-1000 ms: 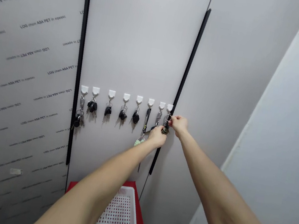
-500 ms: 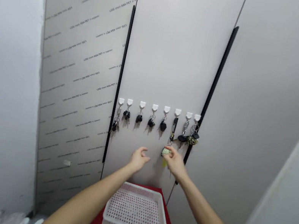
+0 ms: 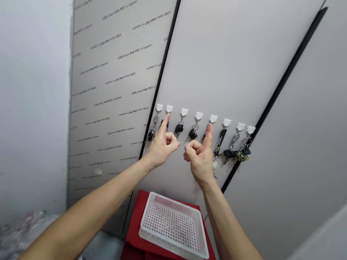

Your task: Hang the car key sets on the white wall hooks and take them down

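The right hand [image 3: 201, 156] has come away from the green tag [image 3: 214, 166] near the right edge of the panel [image 3: 233, 60] and, like the left hand [image 3: 161, 146], shows a spread grip pinching nothing, so the key sets [image 3: 193, 133] seem to hang only from the hooks [image 3: 198, 116].

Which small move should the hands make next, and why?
Probably lower the left hand and right hand: both seem to hold nothing, index fingers extended, and keys hang along the row of white hooks.
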### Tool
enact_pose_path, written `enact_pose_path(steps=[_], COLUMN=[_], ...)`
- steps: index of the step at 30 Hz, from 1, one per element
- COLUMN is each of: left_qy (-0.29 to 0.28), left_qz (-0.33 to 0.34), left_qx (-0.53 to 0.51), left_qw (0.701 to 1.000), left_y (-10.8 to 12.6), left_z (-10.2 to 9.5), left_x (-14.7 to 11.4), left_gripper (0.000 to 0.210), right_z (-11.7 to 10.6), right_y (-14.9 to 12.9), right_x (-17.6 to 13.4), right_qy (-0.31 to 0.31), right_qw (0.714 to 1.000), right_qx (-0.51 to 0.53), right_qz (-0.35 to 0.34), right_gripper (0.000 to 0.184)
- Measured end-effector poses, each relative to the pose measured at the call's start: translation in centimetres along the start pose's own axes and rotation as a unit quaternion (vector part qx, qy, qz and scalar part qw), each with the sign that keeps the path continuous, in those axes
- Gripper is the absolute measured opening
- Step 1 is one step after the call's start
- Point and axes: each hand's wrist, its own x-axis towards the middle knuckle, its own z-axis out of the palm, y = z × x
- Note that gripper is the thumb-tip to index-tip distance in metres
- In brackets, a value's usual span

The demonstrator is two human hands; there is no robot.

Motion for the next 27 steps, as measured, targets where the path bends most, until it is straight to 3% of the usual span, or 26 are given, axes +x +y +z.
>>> enact_pose_path(steps=[6,9,11,14,17,21,27], left_qy=[-0.007,0.013,0.041,0.088,0.114,0.125,0.111], left_qz=[0.003,-0.023,-0.070,-0.146,-0.151,-0.144,-0.182], left_qx=[-0.003,0.031,0.088,0.227,0.356,0.446,0.482], left_qw=[1.000,0.999,0.993,0.959,0.915,0.875,0.850], left_y=[-1.7,-3.6,-5.2,-7.4,-8.4,-8.3,-8.6], left_z=[-0.2,-1.5,-2.9,-5.1,-6.2,-5.8,-5.2], left_x=[-0.1,0.7,1.8,4.1,6.3,8.4,9.9], left_gripper=[0.073,0.069,0.056,0.034,0.028,0.030,0.023], right_z=[0.8,1.5,2.2,3.5,4.5,5.6,6.3], right_y=[1.1,2.5,3.8,5.5,6.4,6.9,8.0], right_x=[0.1,1.1,2.4,5.4,8.7,12.0,13.8], right_qy=[-0.025,-0.039,-0.048,-0.029,0.016,0.047,0.031], right_qw=[1.000,0.999,0.997,0.989,0.974,0.947,0.938], right_qx=[0.005,0.007,-0.019,-0.104,-0.213,-0.318,-0.339], right_qz=[0.005,0.019,0.056,0.104,0.075,0.014,0.065], right_gripper=[0.072,0.065,0.051,0.035,0.034,0.033,0.023])
